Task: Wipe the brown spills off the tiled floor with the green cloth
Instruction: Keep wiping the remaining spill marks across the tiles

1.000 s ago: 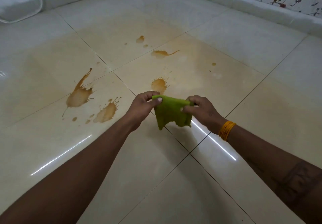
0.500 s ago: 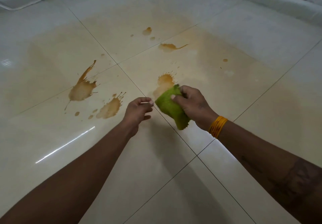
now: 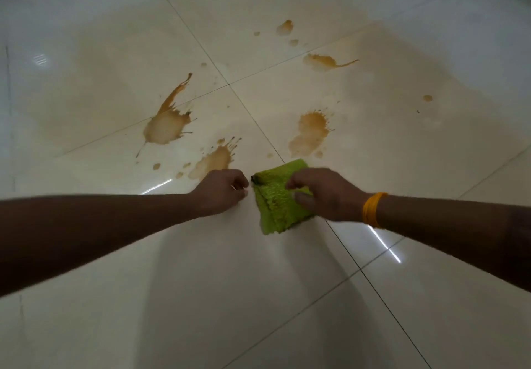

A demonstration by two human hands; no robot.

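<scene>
Here, a person's two bare forearms reach forward over a glossy cream tiled floor (image 3: 287, 297) marked with brown liquid spills. The right hand (image 3: 330, 195), an orange thread band (image 3: 373, 210) at its wrist, grips a folded, nubbly bright green cloth (image 3: 275, 199); its fingers (image 3: 298, 180) curl over the cloth's right side, and the fabric pokes out ahead of the fingertips and below the thumb. It is probably bunched this way to make a firm pad for rubbing. The left hand (image 3: 221, 192) sits just beside the cloth's left edge, fingers curled in together and holding nothing that can be seen; whether it touches the cloth is unclear.

The nearest round brown splash (image 3: 311, 133) lies just beyond the right fingertips. A splattered patch (image 3: 214, 160) lies just past the left knuckles, and a long-tailed splash (image 3: 168, 123) farther left. Smaller streaks and spots (image 3: 324, 62) lie well beyond. All the spills look unwiped, so the wiping appears about to begin.
</scene>
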